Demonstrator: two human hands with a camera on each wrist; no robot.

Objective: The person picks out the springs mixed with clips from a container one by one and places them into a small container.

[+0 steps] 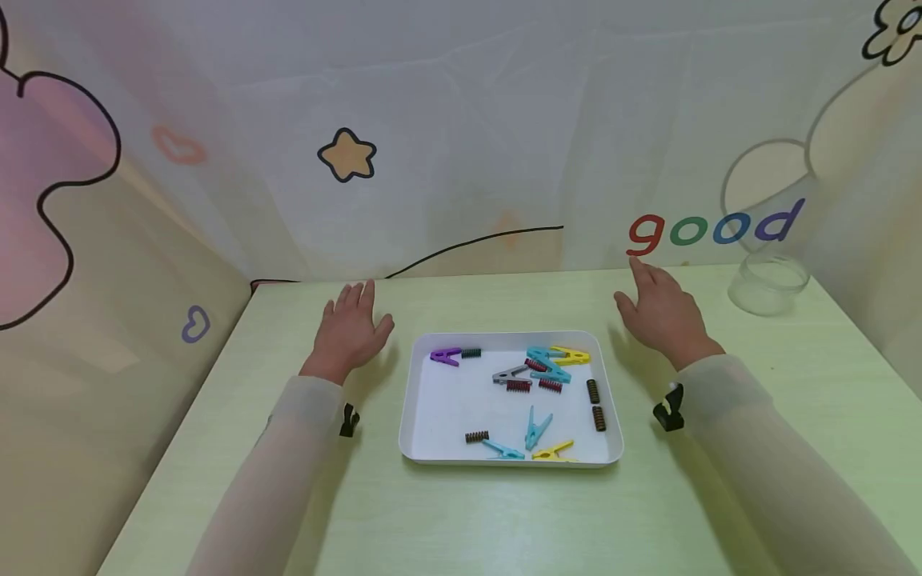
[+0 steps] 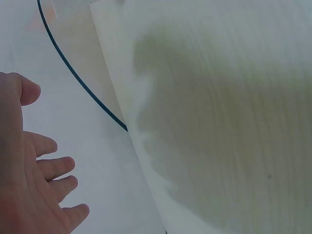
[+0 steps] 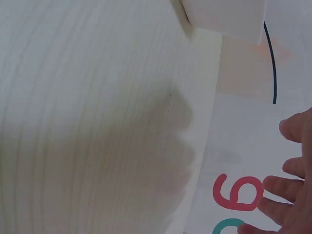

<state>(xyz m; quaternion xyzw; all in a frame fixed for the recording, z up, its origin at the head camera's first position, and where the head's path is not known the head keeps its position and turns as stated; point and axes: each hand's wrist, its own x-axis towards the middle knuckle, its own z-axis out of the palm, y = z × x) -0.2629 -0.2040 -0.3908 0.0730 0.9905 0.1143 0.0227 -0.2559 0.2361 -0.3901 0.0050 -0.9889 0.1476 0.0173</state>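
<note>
A white tray [image 1: 439, 408] lies between my two hands, holding small clips and coil springs. In it are a purple clip [image 1: 445, 357], a grey clip [image 1: 510, 373], several blue clips [image 1: 536, 430] and two yellow clips [image 1: 572, 357]. Red springs [image 1: 519, 386] lie among the upper clips; darker springs [image 1: 593, 391] sit by the right wall and elsewhere. My left hand [image 1: 349, 328], fingers extended, is left of the tray and touches none of its contents. To the tray's right, my right hand [image 1: 663, 314] has its fingers spread, holding nothing. Both wrist views show relaxed fingers with nothing in them.
A clear round container [image 1: 767, 286] stands at the table's back right corner. Behind the table [image 1: 461, 520] hangs a printed backdrop [image 1: 461, 160], and its side panel [image 1: 108, 384] borders the left edge. A tray corner [image 3: 226, 17] shows in the right wrist view.
</note>
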